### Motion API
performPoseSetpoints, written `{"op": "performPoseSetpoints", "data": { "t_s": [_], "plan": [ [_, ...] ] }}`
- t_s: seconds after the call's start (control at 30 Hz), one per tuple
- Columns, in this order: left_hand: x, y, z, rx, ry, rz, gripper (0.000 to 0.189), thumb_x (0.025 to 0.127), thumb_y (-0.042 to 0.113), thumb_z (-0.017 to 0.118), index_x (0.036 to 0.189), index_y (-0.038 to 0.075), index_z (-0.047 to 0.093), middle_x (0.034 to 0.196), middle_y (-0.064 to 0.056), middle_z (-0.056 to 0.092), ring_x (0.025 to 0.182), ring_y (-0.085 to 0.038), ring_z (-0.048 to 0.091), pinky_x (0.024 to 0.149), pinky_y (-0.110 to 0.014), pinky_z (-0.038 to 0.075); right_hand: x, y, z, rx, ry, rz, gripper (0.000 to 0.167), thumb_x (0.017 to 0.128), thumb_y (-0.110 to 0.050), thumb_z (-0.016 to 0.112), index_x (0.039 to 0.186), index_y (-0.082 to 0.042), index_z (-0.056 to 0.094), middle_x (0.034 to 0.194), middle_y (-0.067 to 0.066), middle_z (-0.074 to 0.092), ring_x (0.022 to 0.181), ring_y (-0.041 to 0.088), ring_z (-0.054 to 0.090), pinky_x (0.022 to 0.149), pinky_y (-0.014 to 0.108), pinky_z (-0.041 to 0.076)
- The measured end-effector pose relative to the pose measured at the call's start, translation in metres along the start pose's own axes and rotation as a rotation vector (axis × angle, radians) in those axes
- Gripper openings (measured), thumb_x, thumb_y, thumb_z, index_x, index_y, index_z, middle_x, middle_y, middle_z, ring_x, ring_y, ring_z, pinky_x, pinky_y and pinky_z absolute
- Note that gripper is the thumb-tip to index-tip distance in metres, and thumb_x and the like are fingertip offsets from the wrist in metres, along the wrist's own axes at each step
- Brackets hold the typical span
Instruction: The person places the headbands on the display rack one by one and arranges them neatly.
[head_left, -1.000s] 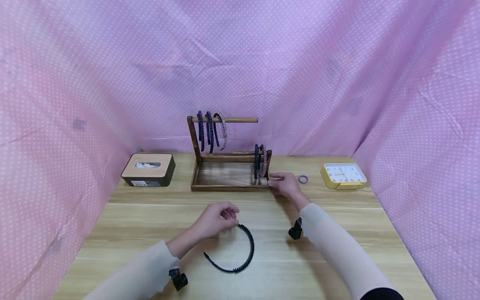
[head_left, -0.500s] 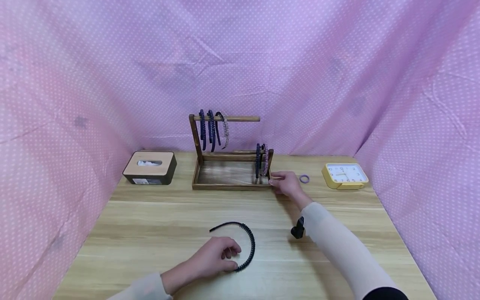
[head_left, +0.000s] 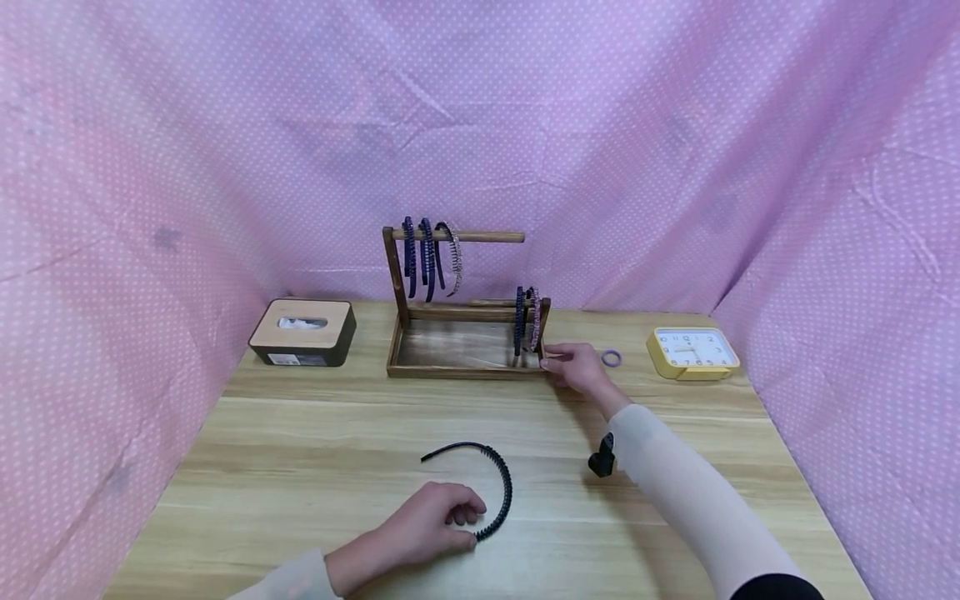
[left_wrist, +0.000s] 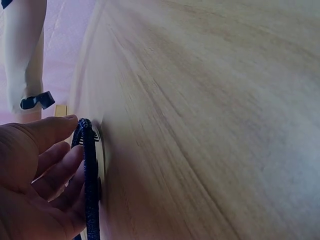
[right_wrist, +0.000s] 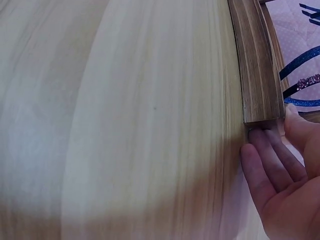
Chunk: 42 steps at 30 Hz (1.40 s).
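Note:
A black toothed headband (head_left: 504,492) lies as an arc on the table (head_left: 360,417). At its near side rests my left hand (head_left: 431,523), fingers loosely bent, thumb against the headband and apart from the fingertips; the hand hides the near end. The left wrist view shows the thumb tip at the top of the headband (left_wrist: 90,185) and the fingers beside it. My right hand (head_left: 577,367) grips the front right corner of a wooden headband rack (head_left: 465,374), thumb on the rim. That corner (right_wrist: 257,75) appears close up in the right wrist view.
Dark and sparkly headbands (head_left: 428,258) hang from the rack's upper bar; others (head_left: 519,321) hang from its lower bar. A purple ring (head_left: 611,358) and yellow clock (head_left: 693,354) lie right, a tissue box (head_left: 303,333) left. Pink dotted cloth (head_left: 480,125) surrounds the table.
My left hand has moved from the headband's far end to its near side, uncovering the far tip. The headband stays about where it was. My right hand stays at the rack corner.

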<state>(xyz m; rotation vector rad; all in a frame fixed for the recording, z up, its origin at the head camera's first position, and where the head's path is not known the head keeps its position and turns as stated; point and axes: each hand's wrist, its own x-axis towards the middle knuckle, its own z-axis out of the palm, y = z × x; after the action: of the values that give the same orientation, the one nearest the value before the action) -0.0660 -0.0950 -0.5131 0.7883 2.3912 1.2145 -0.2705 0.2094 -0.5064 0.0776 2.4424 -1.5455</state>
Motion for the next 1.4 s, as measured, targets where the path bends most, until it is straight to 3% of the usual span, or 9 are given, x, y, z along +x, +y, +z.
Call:
{"op": "performPoseSetpoints", "data": {
  "t_s": [0.27,0.5,0.8,1.13,1.4],
  "plan": [
    [0.0030,-0.0003,0.0015,0.034,-0.010,0.013,0.030,0.077,0.011,0.085,0.105,0.013,0.075,0.091,0.012,0.069,0.084,0.003,0.059,0.077,-0.018,0.054,0.0022,0.0018,-0.0011,-0.007,0.005,-0.002,0.044,0.098,-0.015,0.072,0.139,-0.004,0.063,0.129,0.021,0.069,0.107,0.034,0.071,0.079,0.037,0.064],
    [0.0032,0.0022,0.0034,0.085,-0.015,-0.016,0.030,0.075,0.013,0.087,0.104,0.015,0.077,0.093,0.015,0.068,0.086,0.004,0.058,0.078,-0.018,0.053,0.0019,-0.0002,0.0000,-0.015,0.002,0.000,0.044,0.097,-0.015,0.072,0.139,-0.003,0.063,0.128,0.021,0.070,0.103,0.032,0.073,0.077,0.037,0.064],
    [0.0042,0.0047,0.0052,0.220,-0.007,0.005,0.028,0.074,0.015,0.085,0.101,0.017,0.081,0.090,0.017,0.065,0.083,0.006,0.055,0.076,-0.016,0.050,0.0002,-0.0015,0.0005,-0.020,0.014,-0.002,0.043,0.097,-0.015,0.072,0.138,-0.002,0.064,0.124,0.021,0.071,0.103,0.033,0.073,0.077,0.037,0.064],
    [0.0050,0.0012,0.0048,0.288,0.014,0.077,0.020,0.076,0.008,0.079,0.093,0.020,0.082,0.082,0.019,0.062,0.076,0.008,0.050,0.068,-0.012,0.044,-0.0007,-0.0017,0.0007,-0.037,0.007,-0.005,0.043,0.098,-0.015,0.072,0.138,-0.002,0.063,0.126,0.021,0.071,0.106,0.034,0.072,0.078,0.037,0.064],
    [0.0075,0.0023,0.0020,0.417,0.045,0.052,0.019,0.077,0.011,0.076,0.092,0.020,0.081,0.081,0.017,0.058,0.075,0.003,0.047,0.067,-0.017,0.045,-0.0026,-0.0031,0.0005,-0.032,0.014,-0.004,0.043,0.098,-0.016,0.072,0.138,-0.003,0.063,0.125,0.021,0.071,0.104,0.033,0.073,0.076,0.037,0.064]
  ]
}}
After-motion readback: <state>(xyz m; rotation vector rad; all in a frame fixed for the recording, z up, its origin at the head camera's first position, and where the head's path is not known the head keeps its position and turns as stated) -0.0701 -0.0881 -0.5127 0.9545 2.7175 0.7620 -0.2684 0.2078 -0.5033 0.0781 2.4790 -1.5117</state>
